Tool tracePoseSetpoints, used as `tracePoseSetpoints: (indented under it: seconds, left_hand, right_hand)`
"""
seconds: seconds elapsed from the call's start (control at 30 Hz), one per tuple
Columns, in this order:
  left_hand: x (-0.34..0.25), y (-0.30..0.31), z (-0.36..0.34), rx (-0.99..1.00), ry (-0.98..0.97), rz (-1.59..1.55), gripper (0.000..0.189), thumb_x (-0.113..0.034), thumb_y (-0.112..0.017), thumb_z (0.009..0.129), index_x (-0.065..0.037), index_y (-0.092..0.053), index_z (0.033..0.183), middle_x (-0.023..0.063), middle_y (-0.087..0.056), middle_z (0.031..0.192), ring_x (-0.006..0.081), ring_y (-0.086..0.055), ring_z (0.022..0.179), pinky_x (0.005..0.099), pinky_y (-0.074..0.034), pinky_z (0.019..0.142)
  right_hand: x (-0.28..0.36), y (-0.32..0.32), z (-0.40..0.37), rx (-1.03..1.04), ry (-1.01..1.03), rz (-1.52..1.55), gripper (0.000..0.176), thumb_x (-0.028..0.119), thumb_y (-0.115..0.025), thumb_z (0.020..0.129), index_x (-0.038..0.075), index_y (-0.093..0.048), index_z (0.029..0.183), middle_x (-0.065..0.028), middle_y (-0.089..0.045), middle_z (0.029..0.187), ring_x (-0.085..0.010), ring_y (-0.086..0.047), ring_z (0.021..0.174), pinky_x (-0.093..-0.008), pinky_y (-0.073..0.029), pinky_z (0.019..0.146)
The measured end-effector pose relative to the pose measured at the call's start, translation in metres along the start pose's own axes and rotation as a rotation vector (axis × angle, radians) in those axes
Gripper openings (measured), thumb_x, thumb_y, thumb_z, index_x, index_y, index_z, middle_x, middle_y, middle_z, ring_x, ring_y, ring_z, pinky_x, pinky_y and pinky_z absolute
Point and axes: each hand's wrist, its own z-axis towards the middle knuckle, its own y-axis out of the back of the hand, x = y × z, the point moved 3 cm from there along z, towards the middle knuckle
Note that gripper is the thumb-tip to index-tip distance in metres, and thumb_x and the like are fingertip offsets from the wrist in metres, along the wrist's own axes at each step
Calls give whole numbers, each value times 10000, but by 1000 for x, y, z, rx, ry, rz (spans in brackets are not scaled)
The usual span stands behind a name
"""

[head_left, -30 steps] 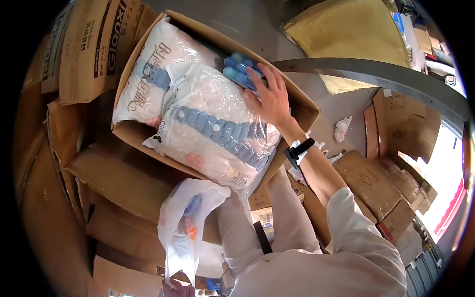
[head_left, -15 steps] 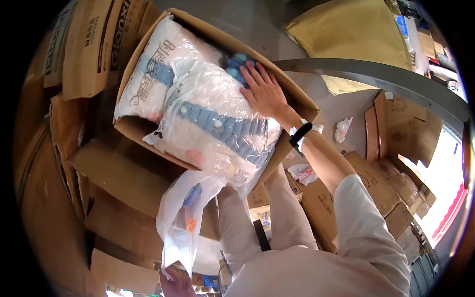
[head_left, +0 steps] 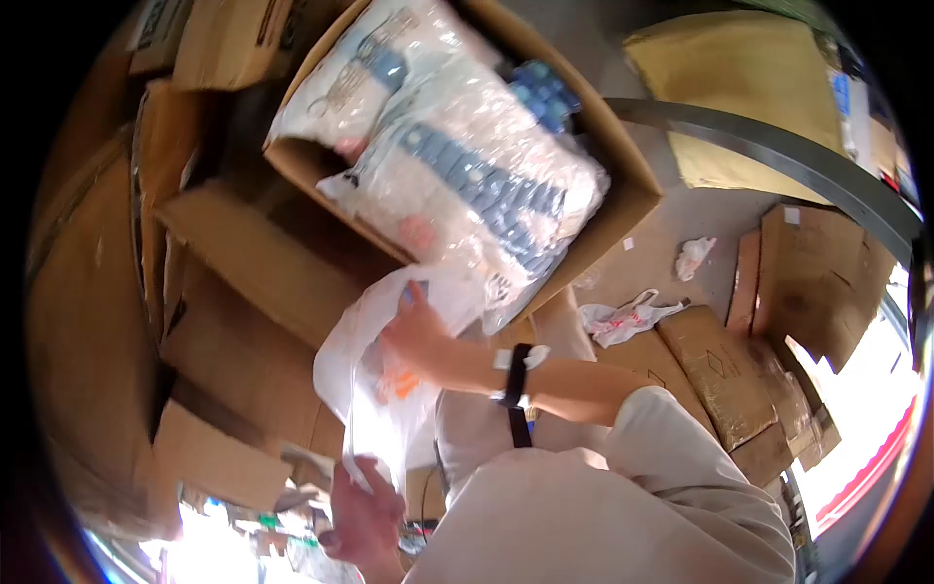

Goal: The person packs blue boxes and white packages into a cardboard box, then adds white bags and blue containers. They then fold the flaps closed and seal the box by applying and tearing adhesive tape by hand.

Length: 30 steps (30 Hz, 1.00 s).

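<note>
A white translucent plastic bag (head_left: 341,365) hangs below the near edge of an open cardboard box (head_left: 623,161). My left hand (head_left: 365,516) is closed on the bag's handle at the bottom. At the bag's mouth is my right hand (head_left: 416,336), its fingers partly inside the bag; whether they grip anything is hidden. Something orange (head_left: 399,382) shows through the plastic. Inside the box lie clear-wrapped white and blue packages (head_left: 477,185), another printed package (head_left: 355,83) and a blue bumpy item (head_left: 545,95).
Brown cartons (head_left: 233,263) crowd the left side. A grey metal bar (head_left: 759,136) curves across the upper right, near a yellow-brown sheet (head_left: 739,78). Crumpled plastic bags (head_left: 628,319) and more cartons (head_left: 720,375) lie at the right.
My right hand has left the blue item in the box and moved down to the white bag. My left hand still holds the bag's handle. The view has shifted.
</note>
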Motion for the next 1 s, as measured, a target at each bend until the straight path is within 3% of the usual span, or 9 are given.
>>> tracePoseSetpoints:
  seconds: [0.1,0.23,0.37,0.43,0.6,0.7,0.73,0.8,1.0]
  left_hand:
    - [-1,30,-18,29,29,21,1028,-325,-751,759,-52,-202,1584,141,-386,1563,270,-592,820,381,-434,618]
    - [8,25,-15,-727,-160,-99,447,-358,-629,947,-38,-622,1259,177,-634,1171,285,-632,1131,388,-539,974]
    - [6,55,-7,-287,-74,-99,722,-328,-640,897,-93,-316,1497,130,-459,1450,243,-574,881,375,-469,739]
    - [2,58,-2,-73,-34,-86,908,-313,-646,872,-121,-164,1617,106,-371,1590,222,-546,756,369,-434,622]
    - [-3,54,40,-650,-156,1045,721,-107,-570,936,-147,-295,1601,23,-509,1301,50,-486,842,220,-334,580]
    - [11,67,61,-552,-60,1317,584,-255,-553,1002,-28,-411,1520,124,-538,1299,186,-550,1021,318,-469,877]
    - [16,141,55,-596,-235,1385,626,-395,-537,1020,9,-449,1491,178,-521,1387,258,-529,1211,390,-406,1064]
    - [14,189,56,-391,-5,1357,678,-473,-469,1042,21,-422,1505,225,-501,1451,322,-487,1345,419,-375,1124]
    - [43,154,60,-395,117,1398,538,-198,-581,983,-24,-469,1480,134,-621,1350,200,-616,1054,308,-496,819]
  right_hand:
    - [-12,-25,3,-256,118,-147,494,254,-743,802,123,-593,1254,-63,-591,1254,-289,-561,1206,-396,-441,1020]
    - [-16,-61,-3,-93,70,-140,575,310,-806,758,151,-582,1262,-71,-573,1269,-279,-554,1169,-403,-468,967]
    - [-20,-55,-12,345,44,-27,669,341,-829,749,105,-544,1307,-87,-608,1192,-304,-588,1109,-417,-485,926]
    - [-12,-72,-21,190,67,50,768,349,-840,737,71,-498,1366,-104,-624,1136,-335,-626,1038,-447,-482,891]
    - [34,-20,-63,21,65,256,902,330,-872,695,61,-437,1439,-146,-576,1189,-345,-605,1095,-451,-487,905]
    - [44,23,-84,-151,4,427,1007,264,-930,601,61,-417,1444,-161,-540,1242,-346,-573,1148,-448,-489,954]
    - [41,41,-93,-126,-49,508,1006,232,-929,595,55,-415,1442,-171,-538,1256,-365,-569,1165,-458,-487,976]
    - [27,82,-110,-146,-186,739,999,189,-922,598,41,-407,1441,-185,-533,1290,-391,-560,1201,-466,-478,1018]
    - [-74,144,-190,-720,-438,802,1043,249,-926,657,7,-337,1483,-177,-509,1394,-337,-536,1300,-458,-440,1083]
